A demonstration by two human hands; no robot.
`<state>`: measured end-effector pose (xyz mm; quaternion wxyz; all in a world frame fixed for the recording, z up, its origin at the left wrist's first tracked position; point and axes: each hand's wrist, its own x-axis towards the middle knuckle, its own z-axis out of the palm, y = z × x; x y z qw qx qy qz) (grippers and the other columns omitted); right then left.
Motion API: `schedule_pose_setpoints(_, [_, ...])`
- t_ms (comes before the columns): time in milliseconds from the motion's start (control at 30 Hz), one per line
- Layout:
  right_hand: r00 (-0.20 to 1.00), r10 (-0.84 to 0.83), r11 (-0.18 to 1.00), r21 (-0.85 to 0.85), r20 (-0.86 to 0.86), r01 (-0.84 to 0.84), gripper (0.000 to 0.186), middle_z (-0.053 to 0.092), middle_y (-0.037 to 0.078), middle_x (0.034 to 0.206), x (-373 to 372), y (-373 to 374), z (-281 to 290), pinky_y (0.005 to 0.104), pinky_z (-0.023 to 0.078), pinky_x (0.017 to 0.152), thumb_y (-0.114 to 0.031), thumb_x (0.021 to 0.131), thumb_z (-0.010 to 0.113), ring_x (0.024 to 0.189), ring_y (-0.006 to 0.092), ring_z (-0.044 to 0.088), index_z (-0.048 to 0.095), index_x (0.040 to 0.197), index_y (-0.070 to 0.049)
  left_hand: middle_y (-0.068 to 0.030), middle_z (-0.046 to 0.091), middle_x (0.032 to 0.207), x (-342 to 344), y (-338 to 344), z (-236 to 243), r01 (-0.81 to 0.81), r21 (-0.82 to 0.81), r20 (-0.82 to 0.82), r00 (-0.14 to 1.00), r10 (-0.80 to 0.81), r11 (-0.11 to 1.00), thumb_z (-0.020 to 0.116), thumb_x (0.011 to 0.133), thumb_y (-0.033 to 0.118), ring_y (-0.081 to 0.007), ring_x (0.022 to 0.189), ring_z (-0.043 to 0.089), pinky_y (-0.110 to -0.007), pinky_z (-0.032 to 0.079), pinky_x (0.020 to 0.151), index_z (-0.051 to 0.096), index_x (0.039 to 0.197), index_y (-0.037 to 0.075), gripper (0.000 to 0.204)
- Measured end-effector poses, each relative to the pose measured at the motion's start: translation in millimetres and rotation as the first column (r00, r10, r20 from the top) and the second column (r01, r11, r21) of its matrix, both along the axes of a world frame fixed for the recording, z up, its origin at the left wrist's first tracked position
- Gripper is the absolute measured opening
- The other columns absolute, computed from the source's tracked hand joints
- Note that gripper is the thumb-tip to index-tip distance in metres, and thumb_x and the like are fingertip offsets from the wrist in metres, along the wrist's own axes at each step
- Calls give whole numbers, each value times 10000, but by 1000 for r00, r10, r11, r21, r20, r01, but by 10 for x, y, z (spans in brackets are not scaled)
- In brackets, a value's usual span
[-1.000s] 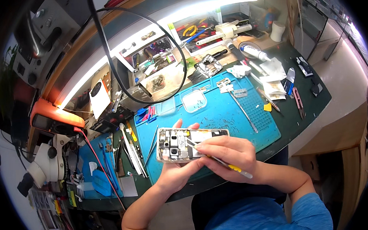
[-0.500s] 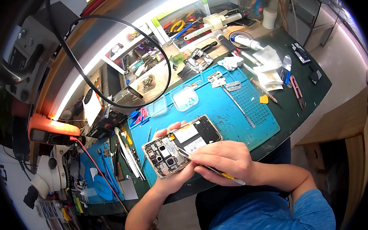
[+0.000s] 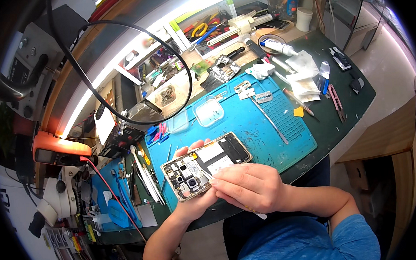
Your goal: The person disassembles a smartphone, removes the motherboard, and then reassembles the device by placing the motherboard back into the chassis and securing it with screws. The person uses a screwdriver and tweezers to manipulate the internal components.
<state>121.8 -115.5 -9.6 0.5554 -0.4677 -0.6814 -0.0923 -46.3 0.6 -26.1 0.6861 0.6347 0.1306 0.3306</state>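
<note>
An opened smartphone (image 3: 214, 166) with its back off lies across my left hand (image 3: 196, 207), circuitry, camera modules and battery facing up. The fingers show past its far edge and the palm is under the near side. My right hand (image 3: 250, 186) pinches a slim metal tool (image 3: 262, 216) over the near edge of the phone. Its thin tip reaches the phone's inside beside the cameras; its rear end sticks out below the palm, with a bit of yellow. Most of its shaft is hidden by my fingers, so its exact kind is unclear.
A blue repair mat (image 3: 249, 128) lies beneath, bearing a clear plastic tray (image 3: 209, 112), small metal plates (image 3: 263, 97) and a thin metal rod (image 3: 273, 125). Pink-handled cutters (image 3: 335, 101) lie at the right. An orange multimeter (image 3: 62, 146) stands at the left; a black cable (image 3: 187, 70) loops overhead.
My right hand has shifted slightly left and turned, so the tool's rear end now points lower and shows less. The phone stays nearly where it was in my left hand.
</note>
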Motion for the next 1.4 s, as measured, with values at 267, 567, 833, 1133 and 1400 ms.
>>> schedule_pose_setpoints(267, [997, -36, 999, 0, 66, 36, 343, 752, 142, 1128, -19, 5, -1, 379, 654, 871, -61, 834, 734, 1003, 276, 773, 752, 1167, 21, -170, 359, 1640, 2, -40, 3, -20, -172, 19, 1000, 24, 985, 753, 834, -99, -365, 1571, 338, -570, 311, 1287, 199, 1603, 165, 984])
schedule_pose_setpoints(567, [949, 89, 994, -30, -303, -103, 315, 778, 141, 1060, 64, 46, 73, 362, 644, 755, -7, 853, 805, 899, 286, 785, 735, 1159, -8, -180, 338, 1669, 29, 4, 11, 17, -115, 58, 998, -10, 993, 841, 761, -79, -384, 1592, 297, -575, 309, 1292, 252, 1604, 217, 1070])
schedule_pose_setpoints(833, [948, 101, 991, -56, -302, -123, 315, 780, 151, 1055, 66, 54, 45, 365, 643, 753, -11, 860, 804, 890, 288, 785, 733, 1166, 1, -184, 352, 1662, 71, -44, 121, 6, -148, 40, 999, -1, 989, 838, 719, -75, -388, 1591, 298, -579, 308, 1292, 264, 1602, 226, 1095])
schedule_pose_setpoints(1133, [933, 125, 988, -48, -337, -150, 314, 783, 158, 1056, 90, 52, 63, 371, 649, 766, 8, 844, 805, 895, 295, 788, 734, 1150, 1, -198, 342, 1675, 72, -61, 195, 18, -166, 26, 1000, -13, 986, 800, 694, -119, -389, 1563, 348, -577, 370, 1259, 256, 1619, 223, 1126])
schedule_pose_setpoints(1400, [920, 110, 986, -76, -377, -149, 328, 793, 170, 1042, 85, 32, 102, 363, 659, 809, 54, 789, 786, 920, 296, 803, 751, 1112, 9, -203, 344, 1669, 58, -53, 176, 44, 10, 19, 999, -44, 999, 772, 749, -128, -375, 1544, 389, -545, 404, 1238, 239, 1627, 200, 1079])
